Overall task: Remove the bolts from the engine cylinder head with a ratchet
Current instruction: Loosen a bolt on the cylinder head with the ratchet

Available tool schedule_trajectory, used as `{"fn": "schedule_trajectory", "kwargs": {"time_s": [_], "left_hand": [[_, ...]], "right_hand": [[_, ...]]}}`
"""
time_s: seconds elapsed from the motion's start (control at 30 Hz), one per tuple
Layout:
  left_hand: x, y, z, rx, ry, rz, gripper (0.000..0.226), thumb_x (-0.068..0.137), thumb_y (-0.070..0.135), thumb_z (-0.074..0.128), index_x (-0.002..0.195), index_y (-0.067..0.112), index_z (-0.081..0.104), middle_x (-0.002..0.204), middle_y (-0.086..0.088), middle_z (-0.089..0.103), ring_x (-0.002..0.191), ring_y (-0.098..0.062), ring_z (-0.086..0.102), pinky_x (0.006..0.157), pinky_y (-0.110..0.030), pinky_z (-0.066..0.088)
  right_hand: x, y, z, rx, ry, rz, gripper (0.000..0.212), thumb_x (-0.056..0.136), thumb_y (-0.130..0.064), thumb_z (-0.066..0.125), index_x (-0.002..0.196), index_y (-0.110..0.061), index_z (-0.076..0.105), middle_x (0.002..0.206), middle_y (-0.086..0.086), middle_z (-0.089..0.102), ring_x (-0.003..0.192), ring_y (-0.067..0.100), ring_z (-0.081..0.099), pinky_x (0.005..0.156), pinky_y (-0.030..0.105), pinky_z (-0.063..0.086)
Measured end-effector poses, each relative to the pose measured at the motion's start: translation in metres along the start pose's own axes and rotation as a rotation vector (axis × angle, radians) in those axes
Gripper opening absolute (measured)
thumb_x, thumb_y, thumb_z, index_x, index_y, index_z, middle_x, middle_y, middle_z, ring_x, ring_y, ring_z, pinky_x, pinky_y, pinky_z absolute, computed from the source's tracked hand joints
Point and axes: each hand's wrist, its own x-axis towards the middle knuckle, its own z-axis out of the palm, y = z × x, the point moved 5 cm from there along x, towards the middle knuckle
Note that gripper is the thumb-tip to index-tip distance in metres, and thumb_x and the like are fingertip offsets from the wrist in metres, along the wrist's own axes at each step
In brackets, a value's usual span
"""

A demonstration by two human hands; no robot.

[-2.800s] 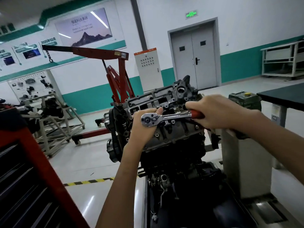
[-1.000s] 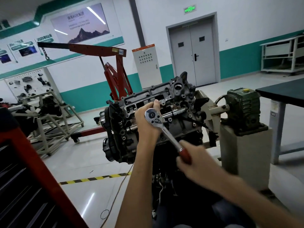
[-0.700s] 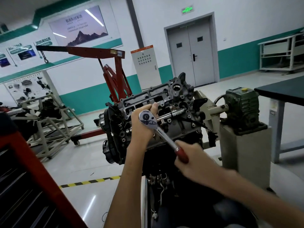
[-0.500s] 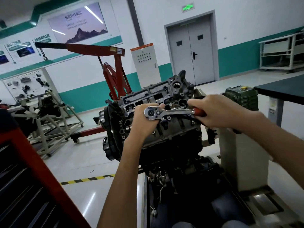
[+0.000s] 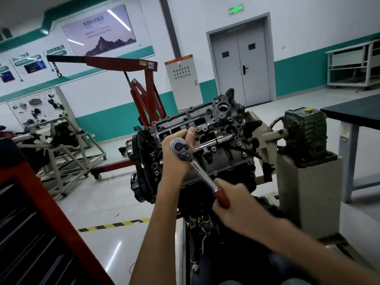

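At the middle of the workshop floor, on a rotating stand:

- Engine cylinder head (image 5: 218, 138): grey cast metal, tilted with its open top face toward the far wall. It is carried on a shaft from a green gearbox (image 5: 306, 130), which sits on a pale pedestal (image 5: 310, 194) to the right.
- Ratchet (image 5: 201, 171): chrome, with a red handle. Its round head is against the near face of the cylinder head and its handle slopes down to the near right. The bolt under it is hidden.
- Left hand (image 5: 174, 161): cupped behind the ratchet's head, fingers curled round it, the grip closed on the tool.
- Right hand (image 5: 234, 206): wrapped round the red handle, the grip closed firmly on the tool.
- Red engine hoist (image 5: 144, 89): stands behind the engine, its boom reaching left with a chain and hook.
- Red tool cabinet (image 5: 30, 212): near left, with dark drawers.
- Dark tabletop (image 5: 353, 114): far right, beyond the gearbox.
- Grey double door (image 5: 240, 68) and a white control cabinet (image 5: 182, 81): against the far wall.
- Yellow-and-black stripe (image 5: 115, 224): on the floor, left of the person's forearm.
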Motion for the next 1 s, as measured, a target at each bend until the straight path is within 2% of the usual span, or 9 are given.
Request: {"fn": "schedule_trajectory", "kwargs": {"time_s": [0.1, 0.23, 0.33, 0.43, 0.6, 0.7, 0.83, 0.93, 1.0], "left_hand": [[0.002, 0.003, -0.005, 0.044, -0.13, 0.031, 0.051, 0.096, 0.017, 0.057, 0.056, -0.011, 0.044, 0.05, -0.016, 0.036, 0.049, -0.014, 0.033, 0.052, -0.029, 0.027], [0.004, 0.005, -0.001, 0.1, -0.168, 0.032, 0.052, 0.098, 0.018, 0.055, 0.054, -0.004, 0.036, 0.05, -0.008, 0.031, 0.05, -0.015, 0.026, 0.055, -0.031, 0.023], [-0.001, -0.003, 0.0, -0.049, 0.056, -0.036, 0.054, 0.096, 0.009, 0.055, 0.047, 0.012, 0.035, 0.041, 0.01, 0.033, 0.042, -0.005, 0.027, 0.048, -0.026, 0.026], [-0.005, -0.006, 0.008, -0.193, 0.261, -0.091, 0.047, 0.094, 0.0, 0.055, 0.05, 0.011, 0.042, 0.043, 0.015, 0.036, 0.04, 0.0, 0.032, 0.045, -0.013, 0.026], [-0.002, 0.0, 0.014, -0.068, 0.28, 0.0, 0.054, 0.094, -0.001, 0.054, 0.05, 0.017, 0.028, 0.048, 0.006, 0.023, 0.043, -0.004, 0.023, 0.047, -0.017, 0.02], [-0.002, -0.006, 0.005, -0.106, 0.169, -0.024, 0.049, 0.095, 0.002, 0.055, 0.049, 0.009, 0.037, 0.045, 0.01, 0.029, 0.042, -0.003, 0.025, 0.046, -0.017, 0.022], [0.002, -0.003, -0.01, -0.052, -0.062, 0.029, 0.049, 0.095, 0.008, 0.057, 0.05, 0.008, 0.038, 0.044, 0.012, 0.031, 0.042, -0.003, 0.027, 0.046, -0.015, 0.024], [0.002, 0.0, -0.011, -0.02, -0.091, 0.052, 0.052, 0.096, 0.012, 0.058, 0.05, 0.003, 0.035, 0.047, 0.006, 0.031, 0.045, -0.007, 0.025, 0.047, -0.022, 0.022], [-0.003, -0.002, -0.007, -0.051, -0.028, 0.039, 0.052, 0.097, 0.013, 0.056, 0.049, 0.01, 0.035, 0.046, 0.009, 0.03, 0.046, -0.007, 0.025, 0.048, -0.028, 0.021]], "right_hand": [[0.027, 0.004, -0.059, -0.35, -0.141, -0.136, 0.016, 0.08, -0.01, 0.055, 0.081, -0.024, 0.046, 0.054, -0.008, 0.047, 0.041, 0.006, 0.049, 0.041, 0.016, 0.039], [0.056, -0.004, -0.106, -0.728, -0.055, -0.273, 0.013, 0.083, -0.013, 0.056, 0.095, -0.017, 0.053, 0.056, -0.012, 0.05, 0.048, 0.002, 0.052, 0.043, 0.013, 0.04], [0.038, 0.002, -0.078, -0.573, -0.024, -0.185, 0.012, 0.083, -0.013, 0.055, 0.094, -0.015, 0.052, 0.056, -0.013, 0.046, 0.047, 0.005, 0.053, 0.043, 0.017, 0.043], [-0.001, 0.002, -0.024, -0.158, 0.079, -0.022, 0.015, 0.081, -0.013, 0.061, 0.091, -0.015, 0.051, 0.055, -0.007, 0.046, 0.041, 0.004, 0.048, 0.044, 0.012, 0.035], [-0.018, -0.014, 0.048, 0.256, 0.098, 0.118, 0.015, 0.085, -0.018, 0.058, 0.09, -0.022, 0.044, 0.067, 0.003, 0.049, 0.047, 0.006, 0.043, 0.047, 0.012, 0.034], [-0.007, -0.004, 0.016, 0.076, -0.001, 0.051, 0.018, 0.084, -0.015, 0.056, 0.099, -0.019, 0.048, 0.069, 0.006, 0.049, 0.047, 0.011, 0.044, 0.047, 0.013, 0.033], [0.027, -0.005, -0.057, -0.308, -0.231, -0.132, 0.01, 0.083, -0.01, 0.054, 0.087, -0.018, 0.049, 0.059, -0.005, 0.052, 0.044, 0.008, 0.052, 0.043, 0.017, 0.042], [0.058, -0.017, -0.095, -0.71, -0.167, -0.304, 0.01, 0.084, -0.015, 0.053, 0.091, -0.02, 0.05, 0.056, -0.013, 0.048, 0.049, 0.005, 0.054, 0.047, 0.02, 0.048], [0.057, -0.015, -0.098, -0.739, -0.116, -0.311, 0.011, 0.084, -0.014, 0.054, 0.09, -0.022, 0.048, 0.055, -0.015, 0.044, 0.049, 0.003, 0.052, 0.046, 0.02, 0.047]]}}
